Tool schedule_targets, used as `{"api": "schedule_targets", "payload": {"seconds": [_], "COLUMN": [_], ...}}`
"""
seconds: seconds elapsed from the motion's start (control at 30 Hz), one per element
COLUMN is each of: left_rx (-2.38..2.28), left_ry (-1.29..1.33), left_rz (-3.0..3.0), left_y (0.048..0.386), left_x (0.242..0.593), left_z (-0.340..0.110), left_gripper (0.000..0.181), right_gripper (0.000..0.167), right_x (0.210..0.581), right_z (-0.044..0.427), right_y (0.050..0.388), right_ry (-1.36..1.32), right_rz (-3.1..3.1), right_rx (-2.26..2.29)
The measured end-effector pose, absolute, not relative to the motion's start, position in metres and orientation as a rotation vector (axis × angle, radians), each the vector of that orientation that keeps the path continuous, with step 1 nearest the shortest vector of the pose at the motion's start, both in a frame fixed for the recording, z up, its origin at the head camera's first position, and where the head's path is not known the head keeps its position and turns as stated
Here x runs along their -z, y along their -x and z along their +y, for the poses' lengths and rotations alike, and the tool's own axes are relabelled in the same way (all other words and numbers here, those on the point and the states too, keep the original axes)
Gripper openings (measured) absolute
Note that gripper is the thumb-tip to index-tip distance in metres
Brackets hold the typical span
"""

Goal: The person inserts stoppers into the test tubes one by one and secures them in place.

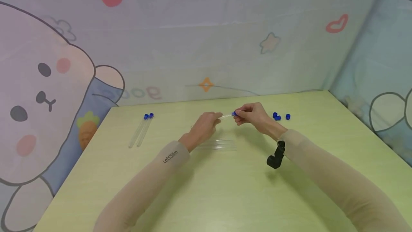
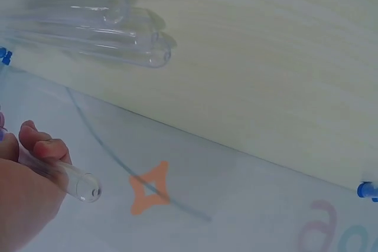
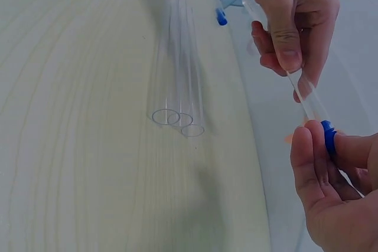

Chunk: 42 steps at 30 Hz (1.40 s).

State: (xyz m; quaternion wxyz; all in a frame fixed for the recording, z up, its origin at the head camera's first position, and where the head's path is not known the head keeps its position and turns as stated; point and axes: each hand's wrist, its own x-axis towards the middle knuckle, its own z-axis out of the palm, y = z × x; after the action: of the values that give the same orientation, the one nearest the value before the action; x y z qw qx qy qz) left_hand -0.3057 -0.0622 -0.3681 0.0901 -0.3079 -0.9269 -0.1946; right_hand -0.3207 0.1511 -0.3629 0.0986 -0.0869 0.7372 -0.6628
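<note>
Pale yellow wood-grain counter (image 1: 225, 196), with my bare left hand (image 1: 203, 127) and right hand (image 1: 256, 116) above it, both grasping.
The left grips a clear, round-ended tube (image 1: 226, 116) in mid-air; three open-mouthed tubes (image 1: 224, 145) lie together nearer the camera, two blue-capped tubes (image 1: 145, 131) at left. Smallest, the right pinches a round blue plastic cap (image 3: 329, 137) at the held tube's mouth; three loose blue caps (image 1: 288, 116) lie at right.

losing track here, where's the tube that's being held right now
In the head view, the held tube is just right of centre, between the left hand and the right hand, beyond the uncapped tubes lying on the table.
</note>
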Motion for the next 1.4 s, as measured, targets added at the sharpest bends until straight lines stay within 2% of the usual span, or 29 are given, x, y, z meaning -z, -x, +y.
{"api": "schedule_targets", "payload": {"seconds": [1.1,1.4], "left_rx": [0.817,0.798], "left_ry": [0.92,0.974], "left_rz": [-2.724,-2.75], "left_y": [0.308,0.316], "left_x": [0.371,0.373], "left_z": [-0.059,-0.06], "left_gripper": [0.03,0.026], "right_gripper": [0.026,0.025], "right_x": [0.358,0.361], "right_z": [0.151,0.156], "right_y": [0.319,0.323], "right_ry": [0.319,0.448], "right_rz": [2.197,2.417], "right_rx": [2.004,1.729]}}
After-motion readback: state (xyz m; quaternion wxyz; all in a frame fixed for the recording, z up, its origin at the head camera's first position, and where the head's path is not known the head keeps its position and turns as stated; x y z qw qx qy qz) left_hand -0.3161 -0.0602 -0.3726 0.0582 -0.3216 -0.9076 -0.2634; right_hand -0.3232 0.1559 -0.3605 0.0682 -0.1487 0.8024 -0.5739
